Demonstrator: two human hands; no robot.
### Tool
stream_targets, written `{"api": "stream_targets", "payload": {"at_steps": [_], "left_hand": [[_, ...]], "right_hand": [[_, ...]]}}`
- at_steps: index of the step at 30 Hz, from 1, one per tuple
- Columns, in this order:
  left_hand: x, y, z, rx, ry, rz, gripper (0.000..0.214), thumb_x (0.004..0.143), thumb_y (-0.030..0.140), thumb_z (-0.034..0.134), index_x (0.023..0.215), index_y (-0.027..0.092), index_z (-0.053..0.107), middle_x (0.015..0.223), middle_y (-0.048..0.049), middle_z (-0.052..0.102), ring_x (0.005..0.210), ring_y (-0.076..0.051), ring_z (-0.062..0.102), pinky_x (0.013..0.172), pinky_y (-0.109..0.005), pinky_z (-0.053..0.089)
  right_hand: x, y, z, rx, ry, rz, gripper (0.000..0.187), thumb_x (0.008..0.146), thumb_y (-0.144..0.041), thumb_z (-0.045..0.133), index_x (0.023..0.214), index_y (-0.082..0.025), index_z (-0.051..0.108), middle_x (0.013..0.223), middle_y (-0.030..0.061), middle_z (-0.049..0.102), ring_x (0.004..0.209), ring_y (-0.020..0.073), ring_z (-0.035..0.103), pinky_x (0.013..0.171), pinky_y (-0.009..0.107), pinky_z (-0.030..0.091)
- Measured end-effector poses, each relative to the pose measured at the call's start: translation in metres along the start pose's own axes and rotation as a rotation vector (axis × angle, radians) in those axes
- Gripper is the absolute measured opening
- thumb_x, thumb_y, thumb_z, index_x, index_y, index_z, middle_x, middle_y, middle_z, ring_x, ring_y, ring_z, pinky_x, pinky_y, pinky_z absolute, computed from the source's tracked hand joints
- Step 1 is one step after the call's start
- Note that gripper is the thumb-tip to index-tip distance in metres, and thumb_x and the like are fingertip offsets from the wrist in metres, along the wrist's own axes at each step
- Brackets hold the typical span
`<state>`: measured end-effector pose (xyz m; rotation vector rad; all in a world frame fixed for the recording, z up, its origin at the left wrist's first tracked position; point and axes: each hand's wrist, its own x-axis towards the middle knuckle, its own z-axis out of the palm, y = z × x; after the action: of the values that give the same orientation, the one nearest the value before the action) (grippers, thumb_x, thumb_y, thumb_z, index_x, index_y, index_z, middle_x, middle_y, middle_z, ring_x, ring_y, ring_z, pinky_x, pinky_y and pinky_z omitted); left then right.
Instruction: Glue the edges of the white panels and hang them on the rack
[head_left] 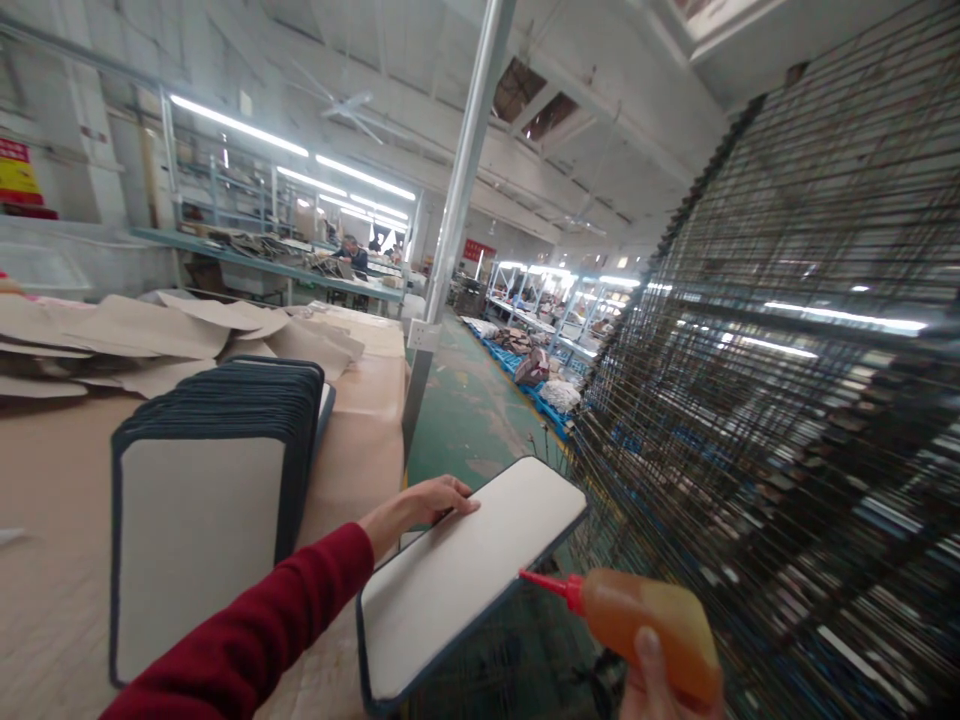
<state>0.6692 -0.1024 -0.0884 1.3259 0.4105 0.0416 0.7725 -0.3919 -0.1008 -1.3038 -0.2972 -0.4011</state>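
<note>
My left hand [429, 503] grips the upper left edge of a rounded rectangular panel [474, 575], pale in the middle with a dark blue border. The thumb lies on the pale face; the other fingers go behind the edge. My right hand [660, 685] is wrapped round a squeeze bottle [649, 625] of amber liquid with a red nozzle. The nozzle tip is at the panel's right border, touching or very near it. To the left, a stack of similar dark-edged panels [202, 540] leans on the table.
A brown-covered table [60, 470] carries loose beige sheets [165, 330] behind the stack. A metal post [457, 190] rises at the table's corner. On the right stands a tall wire rack [780, 350]. Far back, a person [352, 256] sits at a bench.
</note>
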Motion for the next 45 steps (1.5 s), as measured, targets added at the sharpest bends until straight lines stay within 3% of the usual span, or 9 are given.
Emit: {"api": "stream_targets", "payload": {"at_steps": [9, 18, 24, 30, 34, 40, 45], "left_hand": [[0.0, 0.009, 0.002, -0.013, 0.04, -0.033, 0.053, 0.03, 0.04, 0.087, 0.071, 0.012, 0.067, 0.07, -0.0048, 0.07, 0.062, -0.018, 0.062, 0.063, -0.029, 0.047], [0.012, 0.01, -0.001, -0.003, 0.088, -0.063, 0.049, 0.031, 0.035, 0.086, 0.07, 0.013, 0.064, 0.065, -0.0042, 0.068, 0.064, -0.021, 0.062, 0.062, -0.032, 0.047], [0.013, 0.015, -0.002, 0.012, 0.102, -0.077, 0.044, 0.035, 0.032, 0.085, 0.068, 0.013, 0.062, 0.07, -0.0058, 0.069, 0.069, -0.024, 0.063, 0.064, -0.034, 0.048], [0.023, 0.015, -0.002, 0.041, 0.164, -0.088, 0.032, 0.042, 0.025, 0.082, 0.062, 0.014, 0.059, 0.064, -0.0038, 0.066, 0.066, -0.021, 0.061, 0.066, -0.035, 0.048], [0.027, 0.017, -0.002, 0.061, 0.206, -0.096, 0.027, 0.047, 0.022, 0.08, 0.062, 0.014, 0.059, 0.064, -0.0042, 0.065, 0.067, -0.022, 0.061, 0.065, -0.035, 0.048], [0.027, 0.021, -0.004, 0.082, 0.26, -0.109, 0.025, 0.051, 0.02, 0.078, 0.065, 0.015, 0.059, 0.065, -0.0037, 0.066, 0.072, -0.023, 0.062, 0.064, -0.032, 0.046], [0.026, 0.024, -0.004, 0.088, 0.301, -0.116, 0.024, 0.054, 0.02, 0.078, 0.066, 0.015, 0.058, 0.065, -0.0038, 0.065, 0.071, -0.022, 0.062, 0.063, -0.03, 0.046]], "right_hand": [[0.002, 0.008, -0.006, -0.022, -0.07, -0.016, 0.066, 0.061, -0.047, 0.074, 0.115, -0.015, 0.052, 0.101, 0.0129, 0.062, 0.09, 0.0288, 0.06, 0.067, 0.042, 0.055], [-0.008, 0.003, -0.002, 0.019, -0.088, -0.002, 0.066, 0.061, -0.048, 0.073, 0.114, -0.015, 0.053, 0.104, 0.0122, 0.062, 0.093, 0.0283, 0.059, 0.072, 0.042, 0.054], [0.008, -0.003, -0.015, -0.055, -0.267, 0.081, 0.068, 0.049, -0.032, 0.084, 0.109, -0.016, 0.056, 0.097, 0.0096, 0.064, 0.085, 0.0274, 0.061, 0.069, 0.041, 0.055], [-0.01, 0.0, -0.009, 0.016, -0.225, 0.128, 0.081, 0.063, -0.039, 0.076, 0.13, -0.015, 0.038, 0.112, 0.0136, 0.06, 0.09, 0.0264, 0.062, 0.074, 0.042, 0.054], [-0.017, -0.001, -0.008, -0.022, -0.243, 0.101, 0.079, 0.058, -0.041, 0.079, 0.125, -0.016, 0.045, 0.104, 0.0123, 0.064, 0.091, 0.0287, 0.062, 0.074, 0.043, 0.054], [-0.025, -0.003, -0.009, -0.054, -0.256, 0.098, 0.066, 0.062, -0.046, 0.075, 0.118, -0.02, 0.053, 0.088, 0.0078, 0.066, 0.086, 0.0288, 0.063, 0.072, 0.043, 0.054], [-0.035, -0.004, -0.006, -0.052, -0.278, 0.102, 0.065, 0.065, -0.049, 0.072, 0.117, -0.015, 0.052, 0.095, 0.0098, 0.064, 0.084, 0.0264, 0.062, 0.071, 0.04, 0.054]]}}
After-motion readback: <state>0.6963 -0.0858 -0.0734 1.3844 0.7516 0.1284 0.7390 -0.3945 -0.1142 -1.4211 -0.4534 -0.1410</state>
